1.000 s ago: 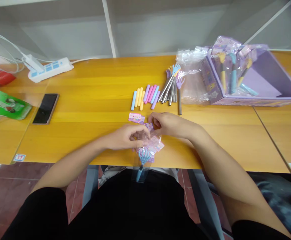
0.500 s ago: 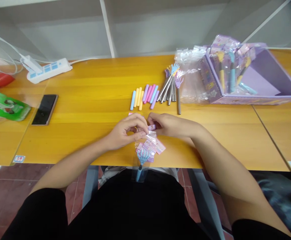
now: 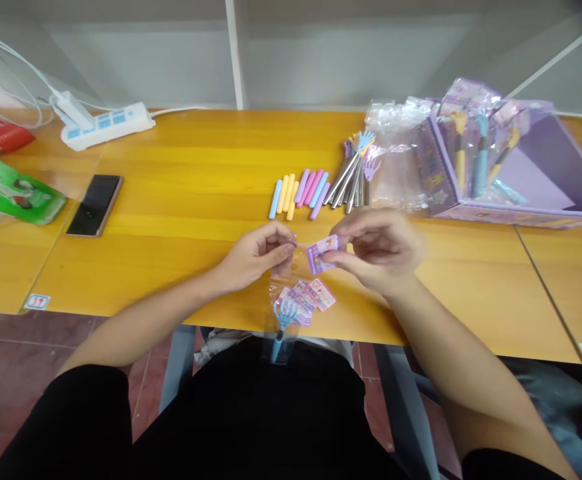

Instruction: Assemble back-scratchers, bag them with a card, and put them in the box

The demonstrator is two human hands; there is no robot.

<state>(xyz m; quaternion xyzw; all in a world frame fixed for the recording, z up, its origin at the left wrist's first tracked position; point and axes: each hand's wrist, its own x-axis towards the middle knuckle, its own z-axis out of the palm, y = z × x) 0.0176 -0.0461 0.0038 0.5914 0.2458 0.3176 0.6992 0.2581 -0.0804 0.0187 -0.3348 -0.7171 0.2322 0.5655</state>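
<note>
A purple card [image 3: 322, 255] was held up beside a clear bag [image 3: 281, 288].
The right hand [image 3: 383, 250] pinched the card between thumb and fingers above the table [image 3: 201, 180]; the left hand [image 3: 258, 258], near it, pinched the bag's upper end. A blue scratcher [image 3: 285, 314] lay inside the bag, its handle past the table's near edge. Loose cards [image 3: 322, 295] lay by its head, and coloured tubes [image 3: 300, 193] farther back.
</note>
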